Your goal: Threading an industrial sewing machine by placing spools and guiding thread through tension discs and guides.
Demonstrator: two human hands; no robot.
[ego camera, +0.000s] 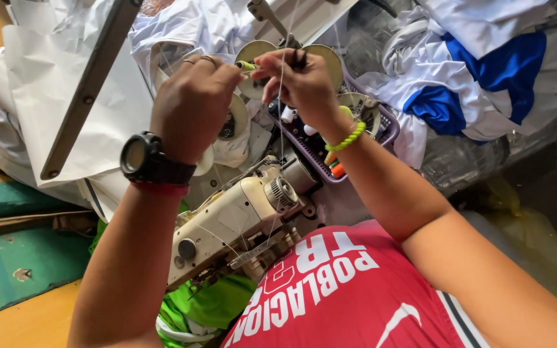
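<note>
Fingers [243, 67] of both hands pinch one white thread [281, 96] above one sewing machine [240, 219].

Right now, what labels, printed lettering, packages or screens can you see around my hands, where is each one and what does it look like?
Wristwatch: on the left wrist, round black case, dark face, too dim to tell more.
Shirt lettering: bottom centre on the red shirt, white block letters, upside down to the camera.
Metal label plate: on the cream sewing machine, narrow silvery strip, print too small to tell.
No packages or signs in view.
</note>
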